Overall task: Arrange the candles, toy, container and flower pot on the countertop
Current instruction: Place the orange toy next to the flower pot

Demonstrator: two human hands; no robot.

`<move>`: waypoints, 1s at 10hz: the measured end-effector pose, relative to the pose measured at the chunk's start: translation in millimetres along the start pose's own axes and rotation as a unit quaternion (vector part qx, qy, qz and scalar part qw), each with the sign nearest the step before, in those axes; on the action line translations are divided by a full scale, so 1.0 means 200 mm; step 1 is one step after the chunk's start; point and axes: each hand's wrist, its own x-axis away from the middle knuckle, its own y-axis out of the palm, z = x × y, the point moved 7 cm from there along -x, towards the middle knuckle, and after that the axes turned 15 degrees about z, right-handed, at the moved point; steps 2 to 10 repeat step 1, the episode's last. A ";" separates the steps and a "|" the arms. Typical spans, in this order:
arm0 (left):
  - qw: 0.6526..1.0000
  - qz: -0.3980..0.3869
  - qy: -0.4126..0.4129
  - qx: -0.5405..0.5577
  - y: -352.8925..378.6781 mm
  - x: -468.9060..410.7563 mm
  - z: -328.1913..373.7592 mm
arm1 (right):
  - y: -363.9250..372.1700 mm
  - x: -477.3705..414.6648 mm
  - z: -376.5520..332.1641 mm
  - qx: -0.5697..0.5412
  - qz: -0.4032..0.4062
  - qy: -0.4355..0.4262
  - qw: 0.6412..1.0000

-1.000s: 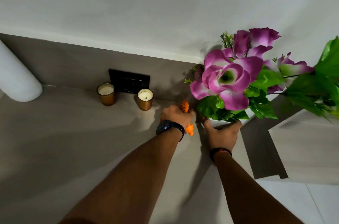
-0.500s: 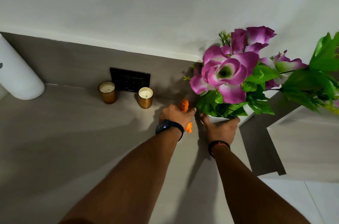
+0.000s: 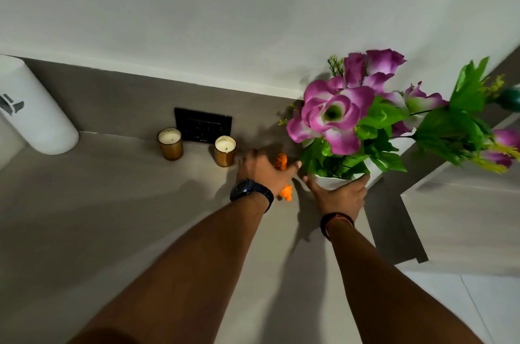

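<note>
My left hand (image 3: 260, 172), with a dark watch on the wrist, lies over a small orange striped toy (image 3: 281, 161) on the grey countertop (image 3: 112, 217). The toy's ends stick out beyond the thumb and below the palm, and the fingers are blurred. My right hand (image 3: 339, 197) grips the near side of a white flower pot (image 3: 327, 181) with purple flowers (image 3: 332, 115) and green leaves, standing right of the toy. Two gold candles (image 3: 170, 143) (image 3: 225, 151) stand left of the toy by the back wall. A white cylindrical container (image 3: 36, 110) is at the far left.
A black switch plate (image 3: 203, 125) sits on the low grey backsplash between the candles. To the right of the pot, a light wooden surface (image 3: 464, 217) juts in beside the countertop's edge. White floor tiles (image 3: 450, 310) show at the lower right.
The flower pot and my right hand have shifted slightly toward the back wall. My left hand stays over the toy, its fingers now spread further left.
</note>
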 end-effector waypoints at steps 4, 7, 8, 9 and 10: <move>0.998 0.008 0.065 -0.022 -0.08 0.00 0.07 | -0.09 0.04 -0.05 0.034 -0.015 -0.008 0.999; 0.998 0.008 0.065 -0.022 -0.08 0.00 0.07 | -0.09 0.04 -0.05 0.034 -0.015 -0.008 0.999; 0.998 0.008 0.065 -0.022 -0.08 0.00 0.07 | -0.09 0.04 -0.05 0.034 -0.015 -0.008 0.999; 0.998 0.008 0.065 -0.022 -0.08 0.00 0.07 | -0.09 0.04 -0.05 0.034 -0.015 -0.008 0.999; 0.998 0.008 0.065 -0.022 -0.08 0.00 0.07 | -0.09 0.04 -0.05 0.034 -0.015 -0.008 0.999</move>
